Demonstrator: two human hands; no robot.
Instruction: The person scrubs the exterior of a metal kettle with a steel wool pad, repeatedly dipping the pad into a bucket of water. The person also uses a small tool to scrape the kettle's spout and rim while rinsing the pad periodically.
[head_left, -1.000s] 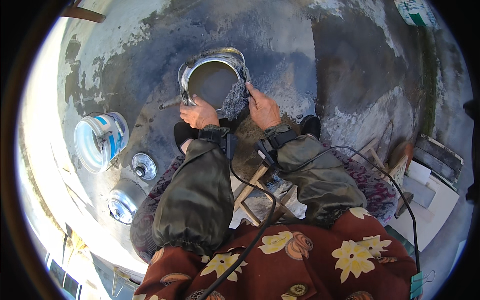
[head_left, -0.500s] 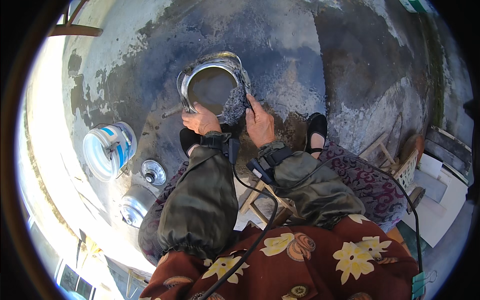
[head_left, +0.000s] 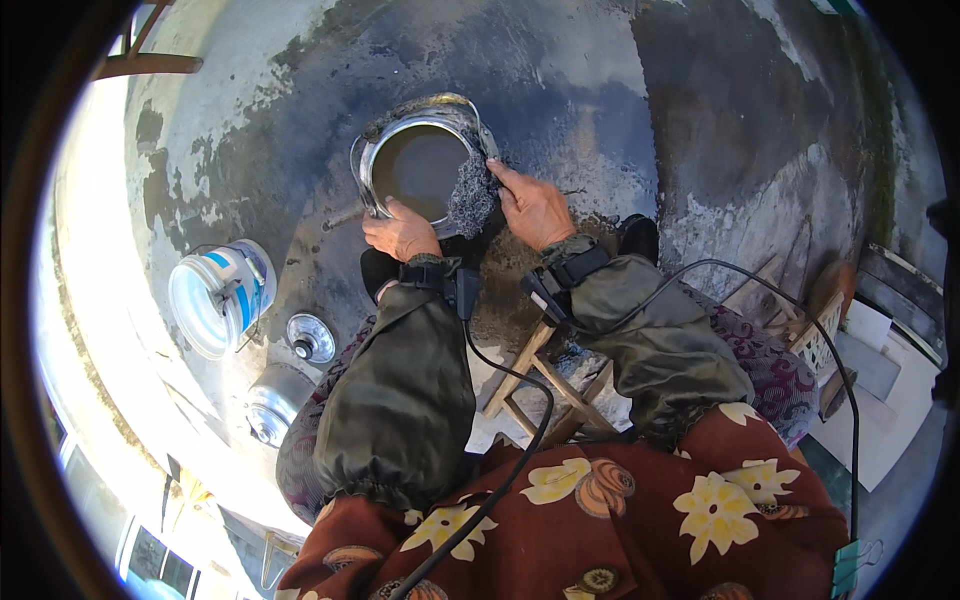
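Observation:
A round metal pot (head_left: 366, 180) with a wire bail handle stands on the wet floor in front of me, holding murky brownish water (head_left: 415, 170). My left hand (head_left: 402, 232) grips its near-left rim, thumb over the edge. At the right side, my right hand (head_left: 540, 207) is closed on the pot's outer wall; its index finger reaches along the side and its lower fingers are hidden. A grey steel wool scrubber (head_left: 472, 195) lies over the right rim, beside my right thumb, partly over the water.
Left of me stand a clear plastic bucket (head_left: 246, 262) with blue marks, a metal lid (head_left: 310, 338) with a dark knob, and a lidded metal pot (head_left: 279, 402). A small wooden stool (head_left: 517, 368) is below my arms. A black cable (head_left: 735, 265) loops over my right side.
My right hand has slid farther up the pot's right side, its wrist and forearm swinging right. The pot sits slightly higher in view. My left hand keeps its grip on the rim.

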